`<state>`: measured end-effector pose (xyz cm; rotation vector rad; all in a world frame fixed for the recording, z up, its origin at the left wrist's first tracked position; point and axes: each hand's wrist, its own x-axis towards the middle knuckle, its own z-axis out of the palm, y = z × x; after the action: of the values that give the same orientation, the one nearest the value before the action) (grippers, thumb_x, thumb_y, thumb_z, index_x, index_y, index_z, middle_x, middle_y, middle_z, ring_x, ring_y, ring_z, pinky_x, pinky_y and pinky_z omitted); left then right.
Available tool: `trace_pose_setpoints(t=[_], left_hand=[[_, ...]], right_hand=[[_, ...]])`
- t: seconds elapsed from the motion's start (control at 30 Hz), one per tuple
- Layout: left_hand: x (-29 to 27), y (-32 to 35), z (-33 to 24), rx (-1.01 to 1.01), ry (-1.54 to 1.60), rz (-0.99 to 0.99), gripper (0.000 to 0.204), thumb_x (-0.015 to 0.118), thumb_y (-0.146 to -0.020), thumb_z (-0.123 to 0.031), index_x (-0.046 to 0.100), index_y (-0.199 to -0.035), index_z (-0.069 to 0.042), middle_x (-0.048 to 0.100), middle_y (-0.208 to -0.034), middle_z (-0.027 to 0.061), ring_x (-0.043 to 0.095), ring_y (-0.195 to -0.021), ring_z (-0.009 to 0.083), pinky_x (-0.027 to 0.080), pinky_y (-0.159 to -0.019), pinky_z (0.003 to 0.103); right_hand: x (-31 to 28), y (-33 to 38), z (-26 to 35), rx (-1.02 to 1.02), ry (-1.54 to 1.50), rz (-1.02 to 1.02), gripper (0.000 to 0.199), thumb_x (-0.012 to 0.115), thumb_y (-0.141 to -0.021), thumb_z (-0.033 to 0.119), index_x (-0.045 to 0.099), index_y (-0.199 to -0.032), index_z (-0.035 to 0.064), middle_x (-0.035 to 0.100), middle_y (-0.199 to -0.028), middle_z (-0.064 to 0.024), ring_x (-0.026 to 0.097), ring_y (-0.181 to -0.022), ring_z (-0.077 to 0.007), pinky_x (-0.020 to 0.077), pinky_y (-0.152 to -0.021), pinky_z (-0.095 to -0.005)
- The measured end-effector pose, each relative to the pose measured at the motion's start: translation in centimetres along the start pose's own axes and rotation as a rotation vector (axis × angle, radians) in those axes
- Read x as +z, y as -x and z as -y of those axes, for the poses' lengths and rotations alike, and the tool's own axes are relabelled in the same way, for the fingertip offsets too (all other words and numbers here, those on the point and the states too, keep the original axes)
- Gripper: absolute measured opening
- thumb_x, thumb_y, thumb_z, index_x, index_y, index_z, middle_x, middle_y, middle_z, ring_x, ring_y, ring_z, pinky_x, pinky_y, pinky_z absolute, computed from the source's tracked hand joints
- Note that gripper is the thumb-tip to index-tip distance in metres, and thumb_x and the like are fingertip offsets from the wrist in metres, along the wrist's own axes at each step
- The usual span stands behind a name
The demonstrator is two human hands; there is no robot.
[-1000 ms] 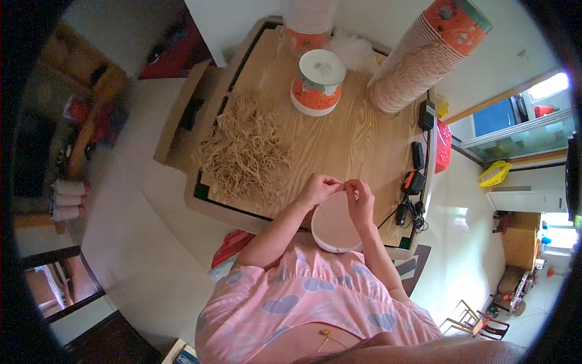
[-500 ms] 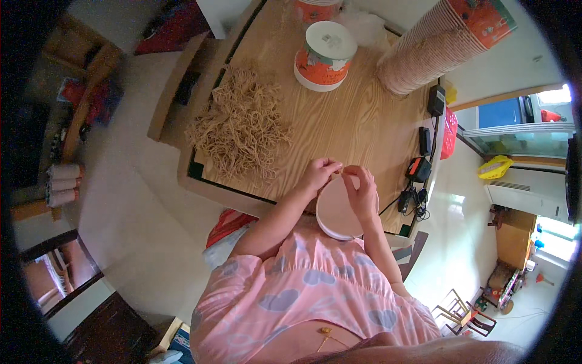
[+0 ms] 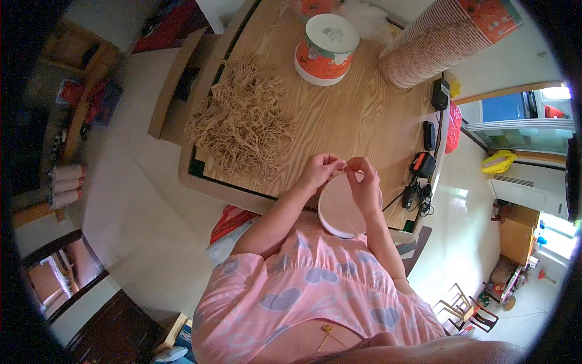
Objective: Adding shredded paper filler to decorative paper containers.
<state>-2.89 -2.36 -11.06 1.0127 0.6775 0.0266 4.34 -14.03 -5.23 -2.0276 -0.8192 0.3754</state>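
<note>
Fingertips of L hand [image 3: 319,172] and R hand [image 3: 366,182] are pressed together, each w/ its thumb, near far rim of white round container [image 3: 341,209]; what is btw them is too small to tell. Container is btw forearms, just above the lap. On table [image 3: 345,115]: tan cord pile [image 3: 239,124] at left, orange-and-white tub [image 3: 327,57] farther, tall stack [image 3: 433,45] & black adapters [image 3: 422,164] at right.
</note>
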Motion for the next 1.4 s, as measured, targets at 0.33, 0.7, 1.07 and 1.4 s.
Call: trace_pose_setpoints(t=[0.33,0.7,1.07,1.4], left_hand=[[-0.1,0.2,-0.1,-0.059,0.108,0.025,0.011,0.063,-0.078,-0.019,0.062,-0.080,-0.008,0.058,-0.068,-0.0027,0.049,-0.053,0.0055,0.038,-0.047,0.020],[0.0,0.2,-0.5,0.010,0.116,0.014,0.009,0.062,-0.079,-0.016,0.064,-0.083,-0.008,0.059,-0.070,-0.0021,0.051,-0.056,0.0048,0.038,-0.049,0.017],[-0.1,0.5,-1.9,-0.021,-0.035,0.022,0.015,0.065,-0.077,-0.020,0.066,-0.084,-0.007,0.058,-0.065,-0.0031,0.047,-0.052,0.0051,0.036,-0.047,0.019],[0.6,-0.1,-2.7,-0.079,-0.044,0.091,0.015,0.064,-0.079,-0.019,0.066,-0.085,-0.006,0.058,-0.066,-0.0025,0.047,-0.051,0.0042,0.037,-0.046,0.019]], right_hand=[[-0.2,-0.1,1.0,-0.047,0.172,-0.011,0.004,0.056,-0.075,0.001,0.058,-0.078,0.0034,0.060,-0.078,-0.0082,0.056,-0.074,-0.0241,0.0425,-0.073,-0.0319],[-0.3,-0.4,0.5,-0.070,0.145,0.010,0.005,0.063,-0.071,0.004,0.061,-0.075,0.0050,0.060,-0.075,-0.0085,0.056,-0.074,-0.0259,0.0425,-0.072,-0.0344],[-0.9,-1.6,0.3,-0.040,0.042,-0.036,0.007,0.062,-0.070,0.000,0.058,-0.076,-0.0002,0.056,-0.072,-0.0087,0.056,-0.072,-0.0192,0.0450,-0.067,-0.0276],[-1.8,-1.8,-0.9,0.129,-0.069,0.066,0.004,0.058,-0.078,0.005,0.057,-0.081,0.0017,0.059,-0.070,-0.0054,0.055,-0.067,-0.0103,0.0466,-0.062,-0.0260]])
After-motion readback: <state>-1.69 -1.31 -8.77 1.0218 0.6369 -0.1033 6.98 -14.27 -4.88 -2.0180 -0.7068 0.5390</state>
